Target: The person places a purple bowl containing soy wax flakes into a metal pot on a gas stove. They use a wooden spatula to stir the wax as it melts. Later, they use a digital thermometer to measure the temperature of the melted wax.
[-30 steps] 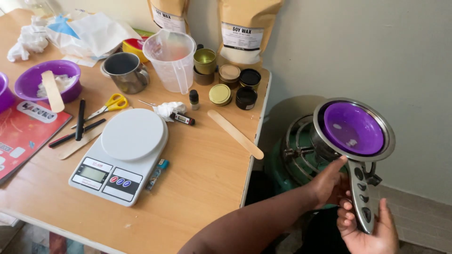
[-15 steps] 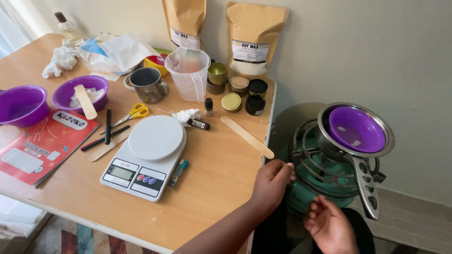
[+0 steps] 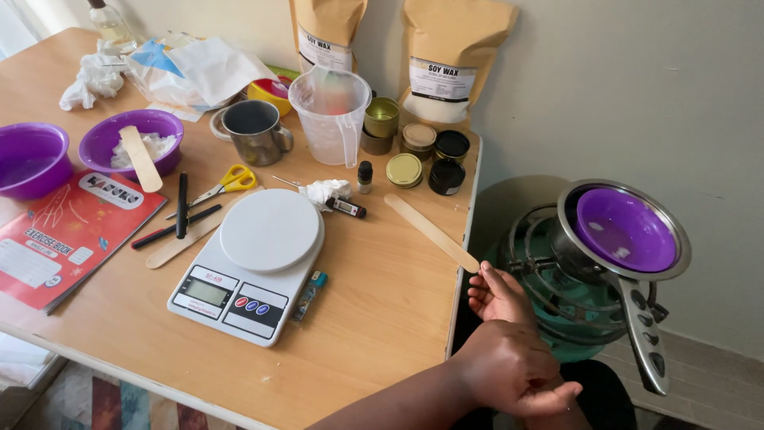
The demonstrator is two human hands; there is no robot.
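Left hand [image 3: 509, 370]: empty, loosely curled, laid over the right wrist. Right hand [image 3: 497, 293]: empty, fingers spread, just beside the wooden stick [image 3: 431, 232] overhanging the table [image 3: 382, 318] edge.

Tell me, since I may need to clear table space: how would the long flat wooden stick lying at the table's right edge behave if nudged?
The long flat wooden stick looks thin and light, so it would probably slide easily. Being flat, it is unlikely to roll. One end overhangs the wooden table edge, close to a hand, so a push that way could tip it off.
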